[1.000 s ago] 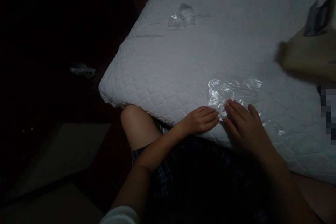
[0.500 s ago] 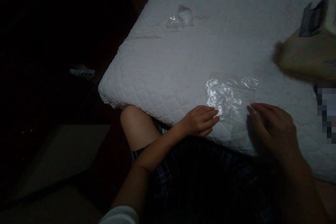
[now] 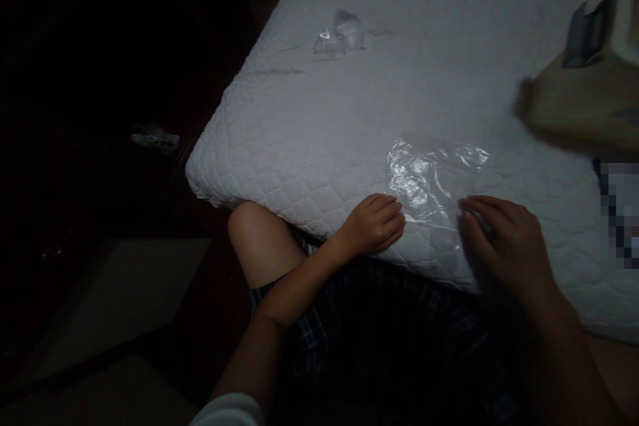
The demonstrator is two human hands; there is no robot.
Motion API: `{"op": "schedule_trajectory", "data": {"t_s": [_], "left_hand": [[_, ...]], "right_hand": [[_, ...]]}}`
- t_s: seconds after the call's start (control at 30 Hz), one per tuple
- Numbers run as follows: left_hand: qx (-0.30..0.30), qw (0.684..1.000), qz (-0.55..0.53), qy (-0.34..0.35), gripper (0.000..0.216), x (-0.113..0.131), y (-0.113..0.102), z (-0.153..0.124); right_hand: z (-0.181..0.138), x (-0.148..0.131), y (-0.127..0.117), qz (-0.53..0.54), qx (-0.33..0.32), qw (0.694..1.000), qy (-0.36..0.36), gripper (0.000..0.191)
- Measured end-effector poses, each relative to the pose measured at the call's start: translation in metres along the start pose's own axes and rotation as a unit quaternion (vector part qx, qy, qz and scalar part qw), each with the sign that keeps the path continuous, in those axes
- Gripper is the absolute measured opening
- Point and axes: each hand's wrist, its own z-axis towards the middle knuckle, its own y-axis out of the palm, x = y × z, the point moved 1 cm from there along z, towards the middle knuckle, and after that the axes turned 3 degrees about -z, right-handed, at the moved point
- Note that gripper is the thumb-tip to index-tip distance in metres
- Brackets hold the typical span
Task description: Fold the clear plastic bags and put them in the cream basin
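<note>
A clear plastic bag [image 3: 432,180] lies flat on the white quilted mattress [image 3: 319,140] near its front edge. My left hand [image 3: 374,223] rests on the mattress edge with its fingers loosely curled, its tips just short of the bag's left edge. My right hand [image 3: 502,239] lies on the bag's lower right part, fingers stretched out and pressing on the plastic. Neither hand holds anything.
A second crumpled clear plastic bag [image 3: 339,33] lies farther back on the mattress. A tan cardboard box [image 3: 589,93] with a dark flap stands at the right. Left of the mattress the floor is dark, with a small pale object [image 3: 154,140] on it.
My right hand slid from the bag's lower left to its right side. My left hand drew back slightly and curled. The bag looks flatter.
</note>
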Motion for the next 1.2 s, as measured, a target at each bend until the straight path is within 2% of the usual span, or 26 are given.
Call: {"op": "schedule_trajectory", "data": {"t_s": [0.23,0.4,0.57,0.67,0.9,1.2], "left_hand": [[-0.015,0.998,-0.023,-0.048,0.016,-0.013,-0.01,-0.002],[0.031,0.998,-0.028,-0.046,0.016,-0.014,-0.009,-0.002],[0.042,0.997,-0.04,-0.048,0.015,-0.012,-0.008,-0.002],[0.03,0.998,-0.051,-0.03,0.018,-0.006,-0.007,-0.002],[-0.001,0.997,-0.076,0.027,0.026,0.013,0.006,-0.002],[-0.034,0.995,-0.095,0.021,0.026,0.009,0.024,-0.008]], "right_hand": [[-0.001,-0.002,0.001,0.037,-0.02,0.999,0.014,0.033],[-0.003,-0.001,0.001,0.053,0.005,0.998,0.036,0.032],[-0.001,-0.007,-0.004,0.065,0.039,0.996,0.038,0.03],[0.0,-0.011,-0.011,0.083,0.073,0.994,0.009,0.026],[-0.003,-0.012,-0.011,0.087,-0.048,0.984,-0.145,0.031],[-0.01,-0.008,0.001,0.08,-0.09,0.983,-0.138,0.025]]}}
